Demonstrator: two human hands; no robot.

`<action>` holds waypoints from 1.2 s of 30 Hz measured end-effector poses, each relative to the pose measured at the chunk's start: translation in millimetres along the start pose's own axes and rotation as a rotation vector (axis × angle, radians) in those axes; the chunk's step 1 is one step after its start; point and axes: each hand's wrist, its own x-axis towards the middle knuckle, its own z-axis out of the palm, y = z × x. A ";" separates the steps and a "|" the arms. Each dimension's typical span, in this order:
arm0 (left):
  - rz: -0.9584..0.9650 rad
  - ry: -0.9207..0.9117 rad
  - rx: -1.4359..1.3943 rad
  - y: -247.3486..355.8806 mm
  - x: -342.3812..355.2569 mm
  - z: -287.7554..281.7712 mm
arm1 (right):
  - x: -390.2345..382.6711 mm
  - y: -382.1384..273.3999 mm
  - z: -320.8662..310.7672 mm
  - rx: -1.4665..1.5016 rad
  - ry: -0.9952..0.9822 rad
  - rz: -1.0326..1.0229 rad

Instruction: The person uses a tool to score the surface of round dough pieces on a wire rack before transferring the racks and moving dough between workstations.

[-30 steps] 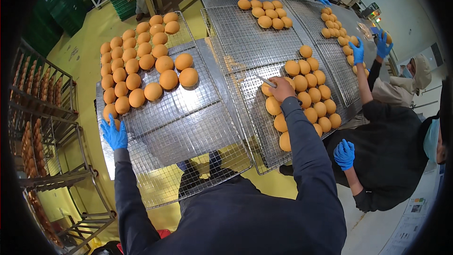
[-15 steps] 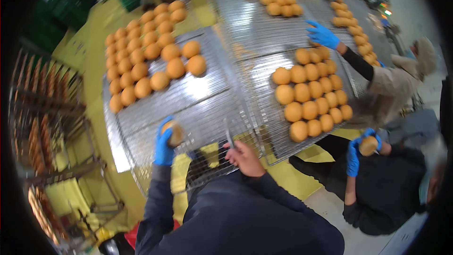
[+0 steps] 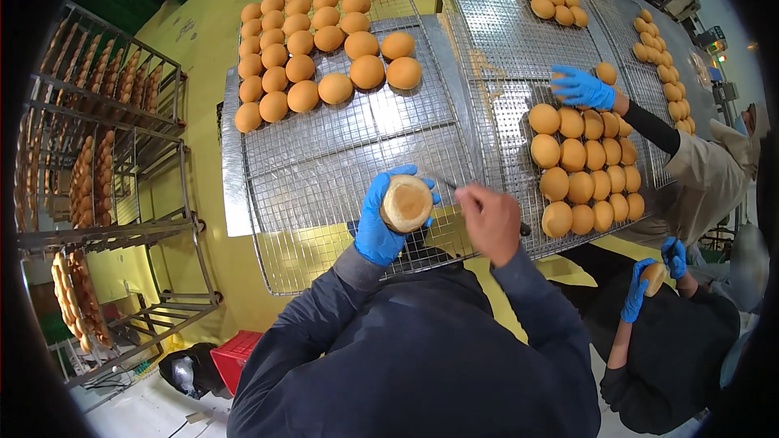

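In my blue-gloved left hand [image 3: 375, 231] is a round bun [image 3: 407, 203], its pale, flat underside turned up and the fingers curled round its edge. Bare and closed, my right hand [image 3: 492, 223] grips a knife [image 3: 525, 229]. The end of its dark handle sticks out past the palm, and the thin blade points toward the bun's right side. Whether the blade touches the bun I cannot tell. Both hands are over the near part of a wire rack [image 3: 349, 146], and rows of golden-brown buns [image 3: 300, 67] sit on its far part.
Right of my rack, a second wire rack [image 3: 497, 126] carries more buns [image 3: 580, 152], with a co-worker's gloved hand [image 3: 583, 88] above them. Another person at lower right holds a bun [image 3: 653, 277]. Metal shelving [image 3: 114, 237] with bread stands left, near a red crate [image 3: 235, 357].
My left hand has brought the bun rightward and turned its underside up. The knife in my right hand is now closer to the bun. The whole view has shifted.
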 end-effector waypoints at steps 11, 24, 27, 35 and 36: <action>-0.019 0.054 0.015 5.9 -4.3 12.1 | -6.5 -12.2 -1.5 -0.009 -0.009 -0.114; -0.144 0.053 0.223 1.9 -2.9 1.4 | -18.4 -25.7 -35.3 -0.047 -0.066 -0.246; -0.196 0.065 0.300 2.3 -4.5 0.1 | -2.6 -14.1 -51.1 -0.157 -0.058 -0.249; -0.202 0.042 0.279 -11.1 -3.4 -6.6 | 5.4 -33.5 -67.9 -0.363 -0.168 -0.462; -0.210 0.054 0.277 -9.5 -2.3 -4.3 | 4.5 -38.3 -70.2 -0.368 -0.217 -0.487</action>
